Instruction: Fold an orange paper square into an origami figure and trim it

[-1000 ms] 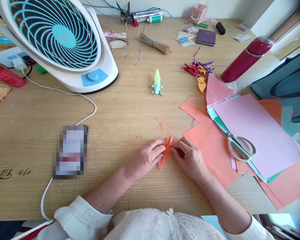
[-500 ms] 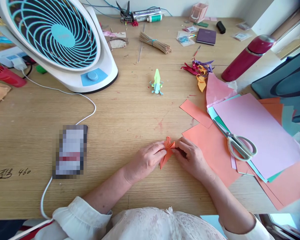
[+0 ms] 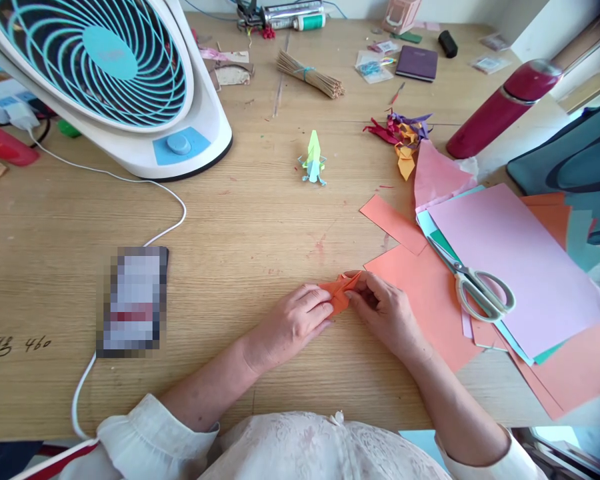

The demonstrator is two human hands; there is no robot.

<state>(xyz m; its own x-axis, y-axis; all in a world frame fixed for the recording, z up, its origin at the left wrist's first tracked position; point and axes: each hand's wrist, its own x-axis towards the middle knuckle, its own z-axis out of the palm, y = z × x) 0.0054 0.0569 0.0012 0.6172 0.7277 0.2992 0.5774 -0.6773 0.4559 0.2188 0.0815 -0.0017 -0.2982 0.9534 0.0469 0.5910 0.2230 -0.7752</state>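
Note:
Between my hands, just above or on the table [image 3: 220,280], is a folded orange origami paper [image 3: 341,291] with pointed flaps. My left hand [image 3: 300,317] lies over its left side, fingers closed on it. My right hand [image 3: 383,310] pinches a pointed flap on its right side between thumb and fingers. Part of the paper is hidden under the left fingers. Beyond the hands stands a small green and light-blue folded paper figure [image 3: 313,159].
To the right, scissors [image 3: 485,293] lie on pink paper [image 3: 510,247] and orange sheets [image 3: 410,287]. A red flask [image 3: 505,110] and folded figures [image 3: 405,137] are behind. A fan [image 3: 180,143] and a phone [image 3: 133,300] with a white cable are on the left.
The orange paper has turned, its lower point no longer showing below the fingers. My right hand has shifted slightly and now pinches its upper right flap. The camera view has shifted a little.

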